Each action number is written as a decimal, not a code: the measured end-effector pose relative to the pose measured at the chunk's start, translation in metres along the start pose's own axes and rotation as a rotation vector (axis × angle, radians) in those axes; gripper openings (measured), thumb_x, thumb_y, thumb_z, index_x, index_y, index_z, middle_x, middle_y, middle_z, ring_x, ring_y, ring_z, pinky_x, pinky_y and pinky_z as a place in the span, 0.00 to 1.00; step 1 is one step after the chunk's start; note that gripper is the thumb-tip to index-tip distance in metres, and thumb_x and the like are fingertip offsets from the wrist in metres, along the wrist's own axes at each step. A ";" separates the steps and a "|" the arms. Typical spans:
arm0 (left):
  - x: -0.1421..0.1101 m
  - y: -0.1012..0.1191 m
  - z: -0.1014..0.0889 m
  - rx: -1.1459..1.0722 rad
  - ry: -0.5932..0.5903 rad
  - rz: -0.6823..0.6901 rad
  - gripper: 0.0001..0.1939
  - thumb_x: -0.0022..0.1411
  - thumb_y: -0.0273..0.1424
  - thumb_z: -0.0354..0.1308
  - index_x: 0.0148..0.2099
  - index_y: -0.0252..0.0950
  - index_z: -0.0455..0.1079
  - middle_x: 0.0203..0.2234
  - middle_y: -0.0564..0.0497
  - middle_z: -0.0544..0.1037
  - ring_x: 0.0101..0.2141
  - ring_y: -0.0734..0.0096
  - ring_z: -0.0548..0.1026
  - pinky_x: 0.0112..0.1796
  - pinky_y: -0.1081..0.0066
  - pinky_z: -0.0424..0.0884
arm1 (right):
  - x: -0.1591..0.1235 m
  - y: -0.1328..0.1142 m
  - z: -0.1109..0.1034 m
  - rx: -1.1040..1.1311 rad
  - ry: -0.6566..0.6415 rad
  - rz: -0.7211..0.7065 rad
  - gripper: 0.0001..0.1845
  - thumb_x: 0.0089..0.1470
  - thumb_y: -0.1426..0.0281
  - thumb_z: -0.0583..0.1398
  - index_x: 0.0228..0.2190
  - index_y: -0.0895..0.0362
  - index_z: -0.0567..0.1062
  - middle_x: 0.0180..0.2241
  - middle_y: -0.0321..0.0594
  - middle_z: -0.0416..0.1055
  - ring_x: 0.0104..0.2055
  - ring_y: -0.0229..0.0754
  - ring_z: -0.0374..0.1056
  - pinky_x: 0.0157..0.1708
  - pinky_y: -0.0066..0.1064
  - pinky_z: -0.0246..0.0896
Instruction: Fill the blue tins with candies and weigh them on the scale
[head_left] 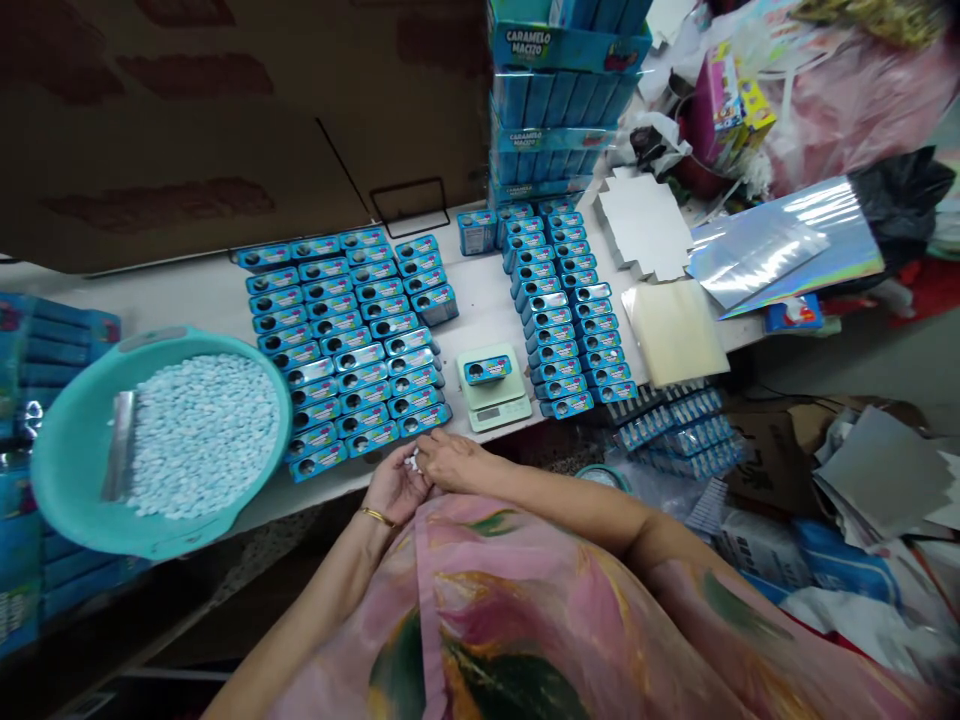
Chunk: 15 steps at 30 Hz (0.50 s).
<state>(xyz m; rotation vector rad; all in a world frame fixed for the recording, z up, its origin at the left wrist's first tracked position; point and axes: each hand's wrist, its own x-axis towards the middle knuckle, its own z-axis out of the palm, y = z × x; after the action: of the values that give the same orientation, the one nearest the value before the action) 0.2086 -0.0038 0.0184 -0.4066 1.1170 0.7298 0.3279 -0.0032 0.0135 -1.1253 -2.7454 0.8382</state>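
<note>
evidently, what the hands share is small and light. just off the near edge of the table (480, 300), the left hand (396, 486) lies palm up, its fingers curled round a few white pieces (412, 461); the right hand (454, 462) reaches over it with bent fingers, and i cannot tell whether they pinch anything, since the knuckles hide the tips. the pieces look likely to be hard, smooth and a bit slippery, perhaps apt to chip, so a light fingertip pinch on their sides should suit. they show pale and rounded, too small for any marking to be read. beyond the hands, near that same edge, a blue box (487, 370) rests on a pale scale (512, 409). toward the table's left end, a teal basin (67, 430) holds heaped pale-blue pellets (202, 430).
</note>
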 end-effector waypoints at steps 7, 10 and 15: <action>0.003 0.000 0.000 0.038 -0.008 0.018 0.10 0.57 0.22 0.43 0.27 0.31 0.64 0.16 0.51 0.71 0.18 0.75 0.72 0.23 0.75 0.70 | -0.003 0.002 -0.005 -0.133 0.009 -0.045 0.06 0.53 0.75 0.51 0.32 0.62 0.67 0.36 0.44 0.62 0.40 0.40 0.58 0.29 0.28 0.62; 0.006 -0.001 0.001 0.066 -0.016 0.019 0.10 0.56 0.21 0.44 0.27 0.31 0.64 0.16 0.50 0.72 0.19 0.75 0.72 0.25 0.74 0.71 | -0.009 0.006 -0.008 -0.127 0.012 -0.036 0.06 0.52 0.73 0.53 0.34 0.61 0.66 0.37 0.43 0.62 0.39 0.40 0.59 0.29 0.28 0.62; 0.012 -0.001 0.018 0.114 -0.091 0.053 0.11 0.57 0.20 0.44 0.28 0.29 0.66 0.19 0.48 0.73 0.21 0.74 0.73 0.27 0.73 0.72 | -0.014 0.022 -0.016 -0.110 0.074 0.009 0.08 0.52 0.72 0.53 0.37 0.61 0.65 0.38 0.43 0.62 0.38 0.39 0.60 0.32 0.29 0.62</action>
<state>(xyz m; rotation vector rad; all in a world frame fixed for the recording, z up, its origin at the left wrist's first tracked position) 0.2243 0.0106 0.0145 -0.2454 1.0813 0.7202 0.3561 0.0079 0.0175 -1.1625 -2.7575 0.6390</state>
